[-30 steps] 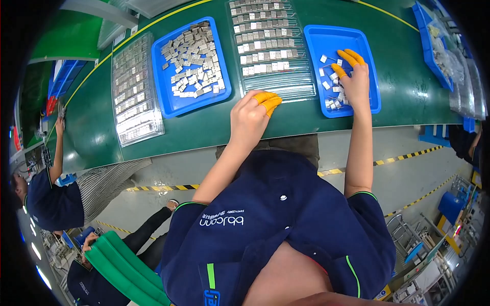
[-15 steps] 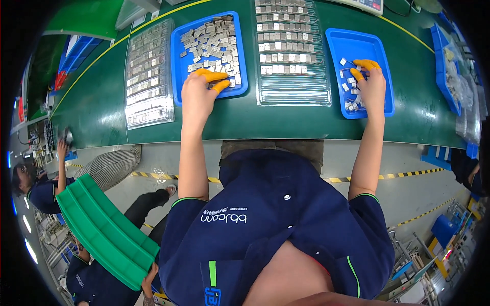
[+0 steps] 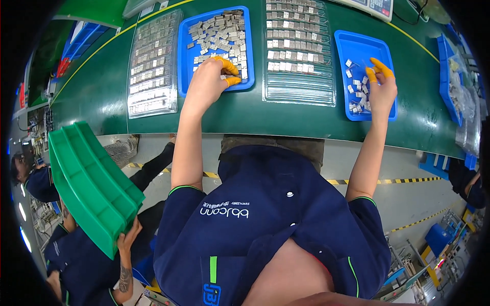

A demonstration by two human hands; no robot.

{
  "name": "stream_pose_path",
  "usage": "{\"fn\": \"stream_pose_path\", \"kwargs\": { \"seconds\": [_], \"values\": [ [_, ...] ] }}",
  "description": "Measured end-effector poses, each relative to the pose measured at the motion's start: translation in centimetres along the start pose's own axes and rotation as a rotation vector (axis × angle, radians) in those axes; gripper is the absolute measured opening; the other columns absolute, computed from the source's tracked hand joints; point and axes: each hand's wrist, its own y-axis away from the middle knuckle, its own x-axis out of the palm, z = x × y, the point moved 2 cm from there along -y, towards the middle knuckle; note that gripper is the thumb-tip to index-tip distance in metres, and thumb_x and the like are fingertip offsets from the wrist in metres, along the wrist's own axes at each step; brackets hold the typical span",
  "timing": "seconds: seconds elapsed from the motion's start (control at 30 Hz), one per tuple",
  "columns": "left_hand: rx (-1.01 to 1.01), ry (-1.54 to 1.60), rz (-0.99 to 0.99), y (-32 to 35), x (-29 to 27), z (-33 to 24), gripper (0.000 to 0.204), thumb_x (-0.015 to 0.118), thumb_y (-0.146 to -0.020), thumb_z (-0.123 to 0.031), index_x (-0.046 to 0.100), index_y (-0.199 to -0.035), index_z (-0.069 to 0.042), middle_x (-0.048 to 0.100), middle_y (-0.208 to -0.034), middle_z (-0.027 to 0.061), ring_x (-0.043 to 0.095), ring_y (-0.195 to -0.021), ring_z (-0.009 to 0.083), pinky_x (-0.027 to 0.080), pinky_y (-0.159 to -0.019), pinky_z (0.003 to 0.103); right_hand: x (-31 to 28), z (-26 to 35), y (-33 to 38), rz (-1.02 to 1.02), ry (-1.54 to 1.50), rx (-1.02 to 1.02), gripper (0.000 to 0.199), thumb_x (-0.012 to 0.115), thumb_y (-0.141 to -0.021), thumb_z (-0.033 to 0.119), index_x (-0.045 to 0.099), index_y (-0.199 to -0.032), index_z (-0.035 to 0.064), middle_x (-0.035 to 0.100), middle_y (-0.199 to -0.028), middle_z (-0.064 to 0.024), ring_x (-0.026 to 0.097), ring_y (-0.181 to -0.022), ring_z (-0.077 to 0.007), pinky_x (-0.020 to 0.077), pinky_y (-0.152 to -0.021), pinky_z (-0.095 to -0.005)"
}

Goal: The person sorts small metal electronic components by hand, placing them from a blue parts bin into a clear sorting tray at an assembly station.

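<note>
Yellow finger covers sit on the fingertips of both hands. My left hand [image 3: 208,84] reaches over the near edge of a blue tray [image 3: 182,76] that holds many small silver metal connector shells [image 3: 217,31]. Its thumb and fingers curl together at the tray's near right corner; whatever lies between them is hidden. On the right, my right hand [image 3: 383,92] is over a second blue tray [image 3: 365,38] with small white-and-metal connector pieces [image 3: 357,94]. The thumb and forefinger are bent toward each other in a pinch, and anything between the tips is too small to make out.
Between the trays lies a clear plastic blister tray [image 3: 298,94] with rows of metal parts; another blister tray [image 3: 153,76] is at the left. A scale [image 3: 377,6] stands at the back. A co-worker carries a green divided bin [image 3: 94,183] beyond the table's near edge.
My left fingers have shifted slightly right within the tray. My right hand has drawn a little away from the pieces, toward the tray's right side. The co-worker's green bin has moved left and tilted more upright.
</note>
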Motion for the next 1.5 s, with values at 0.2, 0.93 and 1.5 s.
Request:
{"fn": "stream_pose_path", "kwargs": {
  "seconds": [0.2, 0.93, 1.5],
  "values": [
    [-0.156, 0.284, -0.063, 0.4, -0.8, 0.3, 0.019, 0.067, -0.074, -0.004, 0.064, -0.09, 0.004, 0.065, -0.086, 0.0127, 0.061, -0.076, 0.0153, 0.048, -0.07, 0.025, -0.8, 1.7, 0.9, -0.11, -0.448, 0.112, 0.025, 0.067, -0.075, 0.001, 0.063, -0.099, 0.0017, 0.063, -0.09, -0.0093, 0.061, -0.077, -0.0117, 0.0492, -0.072, -0.0235],
    [-0.153, 1.231, -0.151, 4.0, 2.5, -6.0, 0.026, 0.066, -0.075, 0.002, 0.06, -0.1, 0.007, 0.064, -0.091, 0.0127, 0.064, -0.082, 0.0176, 0.052, -0.073, 0.024, 6.6, 12.1, 7.7, 0.563, -1.025, 0.051, 0.019, 0.063, -0.078, -0.002, 0.063, -0.097, -0.0032, 0.062, -0.095, -0.0071, 0.06, -0.084, -0.0135, 0.0469, -0.08, -0.0245],
    [-0.154, 1.129, -0.204, 3.7, 3.1, -6.5, 0.028, 0.067, -0.074, 0.003, 0.058, -0.099, 0.01, 0.063, -0.091, 0.0173, 0.064, -0.081, 0.0226, 0.053, -0.075, 0.029, 4.7, 11.1, 6.9, 0.517, -1.075, 0.29, 0.023, 0.068, -0.074, 0.001, 0.063, -0.096, -0.0053, 0.066, -0.089, -0.0083, 0.062, -0.079, -0.011, 0.0493, -0.075, -0.0225]
  ]
}}
